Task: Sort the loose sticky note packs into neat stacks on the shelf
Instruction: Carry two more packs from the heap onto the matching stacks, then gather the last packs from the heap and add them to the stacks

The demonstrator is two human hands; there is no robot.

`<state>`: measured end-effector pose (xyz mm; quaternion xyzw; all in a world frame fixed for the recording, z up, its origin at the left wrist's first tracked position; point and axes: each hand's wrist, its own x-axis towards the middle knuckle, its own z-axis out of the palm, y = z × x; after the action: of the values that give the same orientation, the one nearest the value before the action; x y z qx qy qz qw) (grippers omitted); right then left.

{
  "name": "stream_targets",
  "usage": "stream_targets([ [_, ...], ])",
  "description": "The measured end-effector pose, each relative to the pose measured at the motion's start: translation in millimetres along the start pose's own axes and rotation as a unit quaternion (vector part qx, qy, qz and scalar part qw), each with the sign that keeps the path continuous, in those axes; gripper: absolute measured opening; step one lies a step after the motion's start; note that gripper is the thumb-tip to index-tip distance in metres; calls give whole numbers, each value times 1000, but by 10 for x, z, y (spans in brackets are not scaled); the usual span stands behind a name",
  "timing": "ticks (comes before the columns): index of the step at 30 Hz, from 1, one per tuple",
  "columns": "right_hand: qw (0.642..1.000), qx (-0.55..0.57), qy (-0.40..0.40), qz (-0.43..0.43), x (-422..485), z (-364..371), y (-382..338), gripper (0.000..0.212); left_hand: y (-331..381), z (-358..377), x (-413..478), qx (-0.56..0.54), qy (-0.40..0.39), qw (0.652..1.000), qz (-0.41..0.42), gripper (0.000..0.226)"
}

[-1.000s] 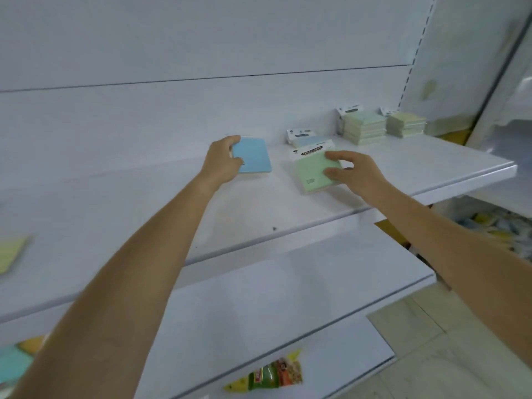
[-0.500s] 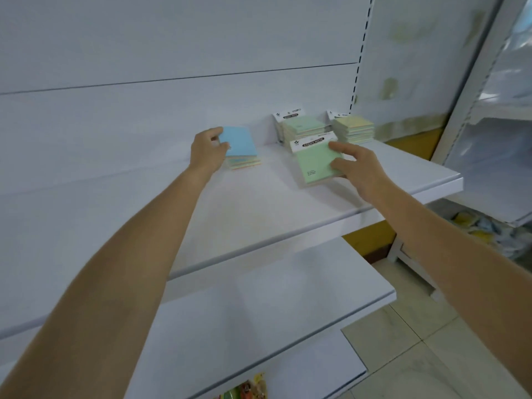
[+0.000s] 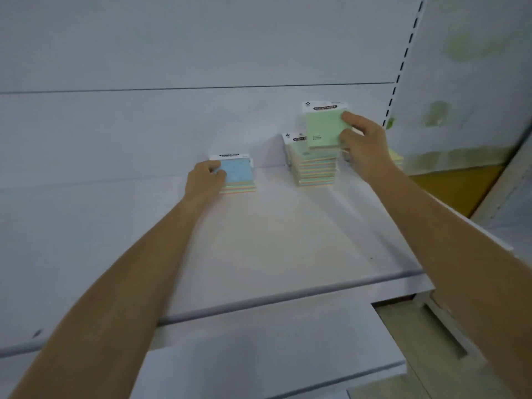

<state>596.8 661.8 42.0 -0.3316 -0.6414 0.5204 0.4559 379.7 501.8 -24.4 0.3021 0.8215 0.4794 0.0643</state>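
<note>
**A:** Start at the left. What is the left hand (image 3: 205, 180) doing?

**B:** It grips the left edge of the blue pack (image 3: 239, 169), fingers curled onto it. That pack lies flat on top of a short stack (image 3: 239, 188) at the back of the shelf (image 3: 259, 240), with its white header against the back panel (image 3: 144, 125).

**A:** And to the right of that?

**B:** There is a strip of bare shelf, then a tall stack (image 3: 315, 171) of packs, also at the back panel.

**A:** The right hand?

**B:** The right hand (image 3: 364, 142) pinches the green pack (image 3: 325, 126) by its right edge, with curled fingers closing on that edge (the rest of the hand's hold is hidden behind the pack). The pack is raised over the tall stack and tilted, so its face and printed header show. I cannot tell whether its lower edge touches the top of the stack.

**A:** Anything farther right?

**B:** A yellow stack (image 3: 396, 157) peeks out behind the right wrist, on the same shelf. The slotted upright (image 3: 403, 61) rises above it. A lower shelf (image 3: 259, 341) juts out beneath both forearms.
</note>
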Motion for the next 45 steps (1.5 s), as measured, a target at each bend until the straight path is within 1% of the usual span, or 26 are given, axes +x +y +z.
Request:
stream_targets([
  [3,999,-40,-19,-13,194,59,17,43,4,59,-21,-5,-2,1000,-17,38],
  [6,996,-75,-48,-12,289,84,109,44,25,85,-53,7,4,1000,-4,38],
  [8,992,-113,-49,1,324,91,200,46,0,88,-67,16,-8,1000,11,38],
  [11,987,-144,-73,13,332,89,287,42,-18,62,-114,10,-27,1000,13,55],
  [12,985,-157,-77,15,364,77,343,41,-23,66,-117,7,-24,1000,9,56],
  [15,982,-170,-85,9,348,54,392,39,-38,87,-91,27,-16,999,10,40],
  [16,982,-168,-86,5,365,63,409,39,-44,93,-79,33,-17,999,13,38],
  [19,980,-180,-89,-8,376,100,423,37,-68,103,-57,39,-19,999,19,40],
  [22,975,-199,-93,-21,367,95,448,35,-68,114,-65,45,-25,998,27,46],
  [24,974,-198,-101,-32,355,86,437,36,-57,125,-82,58,-22,998,33,43],
  [26,972,-202,-96,-70,359,71,406,38,-47,138,-93,74,-9,997,37,40],
  [27,968,-216,-80,-96,361,52,391,36,-35,138,-103,80,1,996,39,40],
  [29,953,-255,-39,-161,320,25,342,37,-16,120,-128,89,32,994,45,39],
  [31,926,-274,-28,-257,248,74,284,36,-34,74,-153,115,59,990,57,38],
  [33,890,-295,-64,-342,141,218,253,35,-63,-6,-193,165,70,982,64,38],
  [35,853,-323,-127,-391,34,432,281,36,-74,-127,-259,196,83,975,56,39],
  [37,819,-356,-210,-399,-101,671,274,43,-114,-293,-338,227,101,967,49,39],
  [39,787,-385,-268,-399,-222,911,243,52,-176,-505,-432,269,110,956,47,40],
  [42,755,-406,-325,-400,-432,1308,177,43,-335,-939,-602,302,131,944,20,40],
  [45,734,-389,-369,-418,-775,1829,130,40,-572,-1521,-776,335,150,930,-6,41],
])
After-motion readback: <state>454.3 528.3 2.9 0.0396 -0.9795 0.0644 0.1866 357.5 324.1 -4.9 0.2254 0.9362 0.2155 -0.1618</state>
